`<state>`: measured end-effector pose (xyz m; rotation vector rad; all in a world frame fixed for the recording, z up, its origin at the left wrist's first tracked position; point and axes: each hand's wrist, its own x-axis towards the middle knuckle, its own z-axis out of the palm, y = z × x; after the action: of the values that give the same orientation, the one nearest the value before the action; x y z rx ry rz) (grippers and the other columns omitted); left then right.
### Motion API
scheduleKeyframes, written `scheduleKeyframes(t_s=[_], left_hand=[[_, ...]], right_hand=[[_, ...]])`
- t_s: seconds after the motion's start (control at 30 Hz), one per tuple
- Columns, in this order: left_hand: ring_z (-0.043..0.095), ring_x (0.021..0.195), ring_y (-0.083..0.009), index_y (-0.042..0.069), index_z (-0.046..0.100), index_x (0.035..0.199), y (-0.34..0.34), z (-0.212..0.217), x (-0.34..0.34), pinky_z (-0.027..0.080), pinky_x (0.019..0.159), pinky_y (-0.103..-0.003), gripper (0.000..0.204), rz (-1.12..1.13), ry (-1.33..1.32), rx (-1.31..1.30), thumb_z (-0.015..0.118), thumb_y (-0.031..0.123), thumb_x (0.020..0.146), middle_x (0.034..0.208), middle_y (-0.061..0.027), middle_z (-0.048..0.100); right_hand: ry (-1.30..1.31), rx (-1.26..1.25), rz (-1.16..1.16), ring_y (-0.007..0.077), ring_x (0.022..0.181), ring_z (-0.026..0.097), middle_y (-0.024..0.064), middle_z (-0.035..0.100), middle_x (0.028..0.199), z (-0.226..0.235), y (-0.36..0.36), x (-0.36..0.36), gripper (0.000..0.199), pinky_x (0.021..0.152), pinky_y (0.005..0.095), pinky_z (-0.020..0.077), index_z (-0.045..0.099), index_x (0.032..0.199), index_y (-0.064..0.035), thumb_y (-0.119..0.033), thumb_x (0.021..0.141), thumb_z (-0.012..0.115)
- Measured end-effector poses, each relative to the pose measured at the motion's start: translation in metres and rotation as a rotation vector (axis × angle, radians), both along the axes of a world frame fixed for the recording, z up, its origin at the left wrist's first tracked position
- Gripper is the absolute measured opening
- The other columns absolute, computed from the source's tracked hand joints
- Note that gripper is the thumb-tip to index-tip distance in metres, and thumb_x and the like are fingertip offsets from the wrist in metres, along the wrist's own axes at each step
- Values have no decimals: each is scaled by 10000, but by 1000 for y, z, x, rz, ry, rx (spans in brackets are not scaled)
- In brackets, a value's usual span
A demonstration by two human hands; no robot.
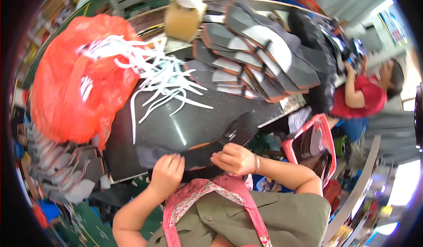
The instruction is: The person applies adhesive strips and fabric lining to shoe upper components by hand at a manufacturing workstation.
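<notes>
Close to my body, at the near edge of a black work table (119, 145), both hands grip a dark, flat, flexible cut piece (198, 155) with some orange along its edge. My left hand (168, 173) pinches its left part, with the fingers pressed together. My right hand (233, 159), a band at its wrist, is closed on the piece further right. A dark end of material sticks up beyond the right hand. Past the hands, a tangle of white strips (165, 84) lies on the table and spills from a red plastic bag (66, 99).
Layered dark grey pieces with orange edges (304, 72) pile up at the far right; more grey pieces (66, 163) stack at the left. A tan block-shaped object (183, 24) stands at the back. Right of the table are a red basket (332, 152) and a person in red (363, 92).
</notes>
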<state>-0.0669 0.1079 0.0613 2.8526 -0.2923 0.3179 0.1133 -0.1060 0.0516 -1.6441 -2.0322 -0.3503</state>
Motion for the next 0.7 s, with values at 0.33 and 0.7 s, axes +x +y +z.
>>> scheduleKeyframes(t_s=[0.33, 0.7], left_hand=[[609, 1088, -329, -40, 618, 1161, 2, -54, -85, 492, 920, -401, 453, -119, 334, -109, 653, 66, 722, 1169, -183, 638], [651, 927, -332, -47, 649, 1022, -23, -45, -41, 533, 833, -417, 317, -182, -103, -35, 586, 35, 722, 1002, -178, 669]], right_hand=[[235, -147, -190, 222, 919, 530, 19, 563, 835, -56, -30, -86, 133, 800, 363, 430, 615, 771, -132, -252, 720, 642], [-59, -229, -141, 190, 817, 563, -5, 557, 762, -37, -51, -66, 132, 688, 333, 452, 609, 719, -130, -253, 674, 610]])
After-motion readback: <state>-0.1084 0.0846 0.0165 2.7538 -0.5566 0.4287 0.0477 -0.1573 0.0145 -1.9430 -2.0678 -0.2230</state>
